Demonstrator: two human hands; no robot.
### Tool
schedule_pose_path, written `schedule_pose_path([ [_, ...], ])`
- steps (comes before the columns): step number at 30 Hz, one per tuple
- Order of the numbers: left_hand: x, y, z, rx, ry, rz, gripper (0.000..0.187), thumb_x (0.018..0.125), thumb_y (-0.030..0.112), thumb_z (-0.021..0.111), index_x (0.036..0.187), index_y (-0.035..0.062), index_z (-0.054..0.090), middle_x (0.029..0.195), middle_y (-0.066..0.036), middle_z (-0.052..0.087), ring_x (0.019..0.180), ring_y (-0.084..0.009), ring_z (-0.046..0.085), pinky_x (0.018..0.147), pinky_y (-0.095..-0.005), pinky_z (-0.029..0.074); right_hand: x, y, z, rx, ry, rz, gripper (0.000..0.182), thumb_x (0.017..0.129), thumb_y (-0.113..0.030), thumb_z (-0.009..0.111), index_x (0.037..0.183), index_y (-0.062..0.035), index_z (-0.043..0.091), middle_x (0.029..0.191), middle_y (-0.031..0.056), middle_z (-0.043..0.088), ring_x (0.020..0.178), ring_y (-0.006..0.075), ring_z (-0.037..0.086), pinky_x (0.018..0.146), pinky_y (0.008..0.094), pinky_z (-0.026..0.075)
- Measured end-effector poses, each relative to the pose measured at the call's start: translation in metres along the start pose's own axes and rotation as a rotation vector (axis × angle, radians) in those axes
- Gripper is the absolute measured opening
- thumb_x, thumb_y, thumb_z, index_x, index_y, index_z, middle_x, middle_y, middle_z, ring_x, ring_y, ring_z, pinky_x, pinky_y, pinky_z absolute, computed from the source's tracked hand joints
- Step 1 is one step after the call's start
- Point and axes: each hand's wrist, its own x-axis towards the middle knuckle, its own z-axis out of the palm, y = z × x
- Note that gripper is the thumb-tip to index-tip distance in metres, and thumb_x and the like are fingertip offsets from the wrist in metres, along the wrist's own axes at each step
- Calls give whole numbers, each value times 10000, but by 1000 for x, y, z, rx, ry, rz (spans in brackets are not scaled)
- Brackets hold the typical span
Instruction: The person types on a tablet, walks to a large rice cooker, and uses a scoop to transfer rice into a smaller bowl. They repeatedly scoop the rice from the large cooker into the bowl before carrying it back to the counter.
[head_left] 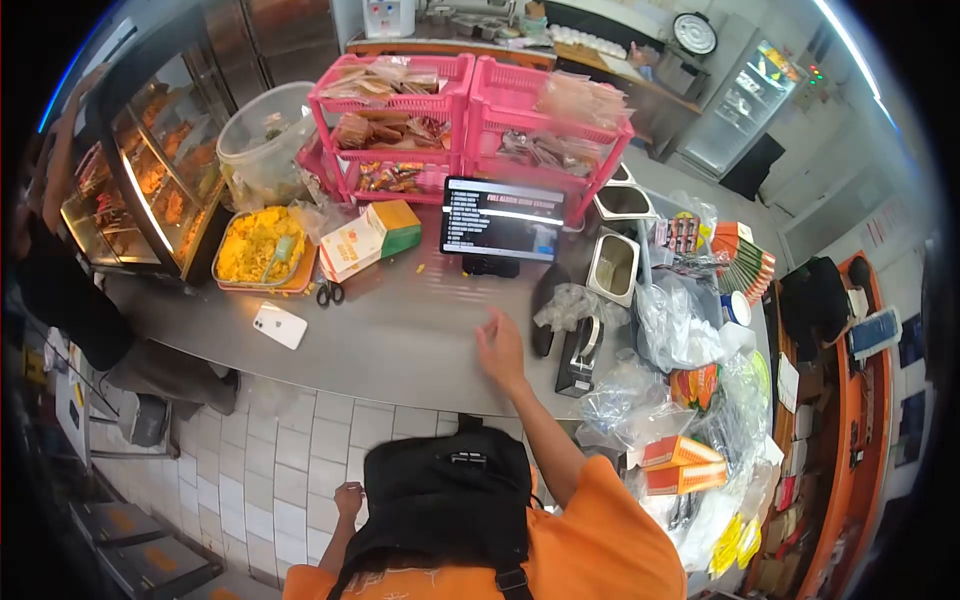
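My right hand (500, 345) is over the steel counter (400, 340), its fingers stretched and apart, holding nothing. In front of it stands a tablet (502, 218) showing a list of text. A black tape dispenser (580, 358) with a roll of tape is to the right of that hand. My left hand (349, 498) hangs low beside my body, above the tiled floor and off the counter. Its fingers are curled in, and nothing shows in them. White phone (280, 326) and black scissors (330, 293) lie on the counter's left part.
Pink racks (465, 120) with packets stand behind the tablet. A tray of yellow food (262, 250) and a printed carton (370, 240) are at left, near a glass food warmer (150, 170). Metal containers (613, 268) and plastic bags (680, 320) crowd the right. Another person (75, 290) stands left.
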Motion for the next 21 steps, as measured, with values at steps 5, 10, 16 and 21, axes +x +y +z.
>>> schedule_pose_path([
  [5, -34, -39, 7, 424, 184, 89, 192, 786, 97, 614, 950, 57, 706, 790, -158, 697, 730, -246, 693, 670, -369, 547, 75, -5, -1, -270, 37, 16, 670, 826, -221, 660, 1420, -129, 364, 1164, 162, 447, 1064, 323, 424, 914, 458, 330],
  [10, -49, -58, -6, 442, 87, -91, 188, 792, 99, 611, 950, 60, 707, 802, -157, 698, 745, -254, 693, 680, -370, 544, 116, 1, 4, -490, 100, -45, 699, 837, -331, 640, 1457, -217, 338, 1253, 142, 364, 1092, 343, 337, 917, 478, 257],
  [16, -44, -17, -8, 364, 57, -124, 184, 799, 101, 607, 949, 64, 707, 816, -156, 699, 764, -263, 692, 693, -372, 541, 125, 6, 11, -542, 118, -26, 641, 876, -356, 590, 1452, -201, 353, 1240, 171, 341, 1096, 357, 312, 929, 478, 242],
  [21, -21, -7, -18, 461, -28, -81, 196, 827, 117, 581, 980, 72, 695, 875, -144, 706, 810, -266, 691, 705, -358, 534, 124, 7, 10, -510, 96, 44, 611, 900, -369, 568, 1446, -189, 361, 1247, 201, 317, 1120, 372, 284, 953, 514, 216],
])
